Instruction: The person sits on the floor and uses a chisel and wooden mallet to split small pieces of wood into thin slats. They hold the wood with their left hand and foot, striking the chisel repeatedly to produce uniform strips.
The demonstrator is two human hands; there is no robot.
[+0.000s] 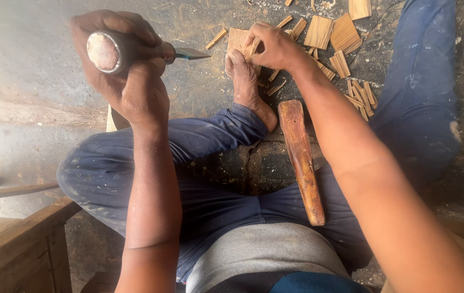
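Chisel (134, 51) fills left hand (129, 70); right hand (275, 46) grips wood piece (238, 39).

Your one camera sits on your head, looking steeply down past your lap to the floor (36, 65), close above your hands; no second view shares the scene.

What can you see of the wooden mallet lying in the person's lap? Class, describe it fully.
The wooden mallet is a long club of reddish-brown, worn wood, wider and rounded at its far end. It lies lengthwise between the person's legs on the blue trousers, its far end close to the bare foot. Neither hand touches it.
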